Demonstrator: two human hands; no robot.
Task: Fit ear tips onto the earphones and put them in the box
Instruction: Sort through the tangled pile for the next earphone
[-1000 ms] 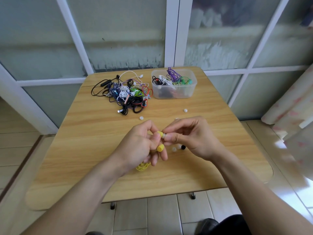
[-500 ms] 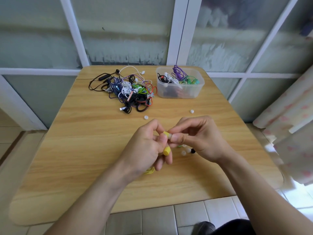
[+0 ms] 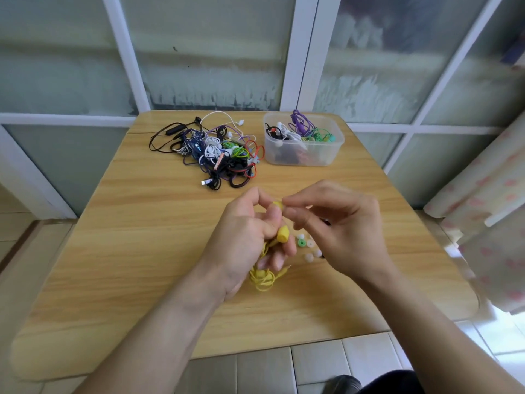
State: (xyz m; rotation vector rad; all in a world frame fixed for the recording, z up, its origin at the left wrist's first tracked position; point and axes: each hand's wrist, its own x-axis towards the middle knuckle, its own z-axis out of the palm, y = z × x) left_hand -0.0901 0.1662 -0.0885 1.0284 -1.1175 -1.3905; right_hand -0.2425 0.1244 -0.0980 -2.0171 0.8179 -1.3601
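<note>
The wooden desk carries a clear box of earphones at the back, beside a tangled earphone pile. Mid-desk, the left hand has its grip clenched on yellow earphones; the right hand pinches at one bud. Loose ear tips lie between the hands, partly hidden.
</note>
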